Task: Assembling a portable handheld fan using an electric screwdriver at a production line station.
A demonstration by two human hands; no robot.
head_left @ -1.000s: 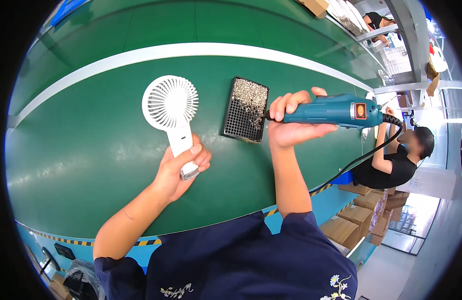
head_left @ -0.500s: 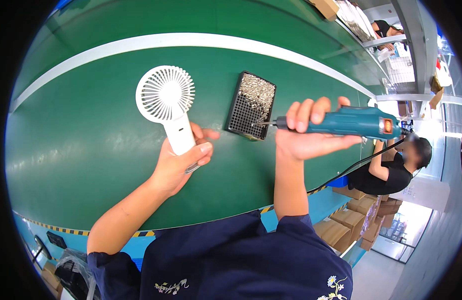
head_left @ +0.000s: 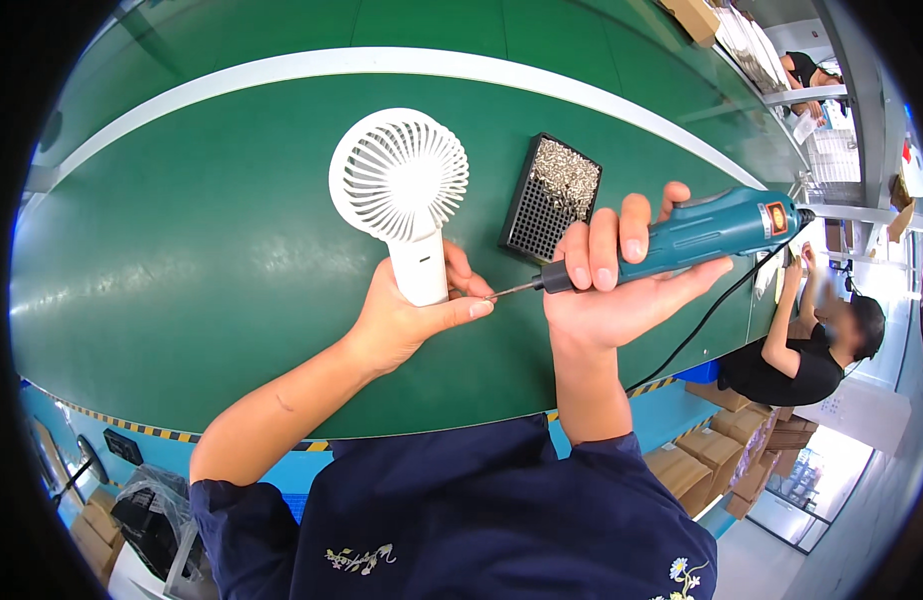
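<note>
One white handheld fan with a round, ribbed plastic cage and a short, smooth handle (head_left: pixel 400 180) is held over the table, left of the tray; one small dark slot marks its handle. Two bare hands are at work, apart from each other. The left hand (head_left: pixel 412 312) is closed around the fan's handle, its thumb and fingertips at the tip of a thin metal bit (head_left: pixel 515 291); whether they pinch a screw there is too small to tell. The right hand (head_left: pixel 607 285) is wrapped around one teal, barrel-shaped electric screwdriver with a black nose (head_left: pixel 717 235), from which one black cable (head_left: pixel 704 328) curves down. Just beyond lies one black rectangular tray with a grid of round holes (head_left: pixel 535 222), its far part heaped with tiny, shiny metal screws (head_left: pixel 572 172), too many to count. Beneath is one smooth, glossy green table (head_left: pixel 232 320), crossed by one curved-looking white strip (head_left: pixel 402 62). At the right are two other people in black tops, one nearer (head_left: pixel 787 372), one farther (head_left: pixel 804 70), and several brown cardboard boxes (head_left: pixel 710 455)
</note>
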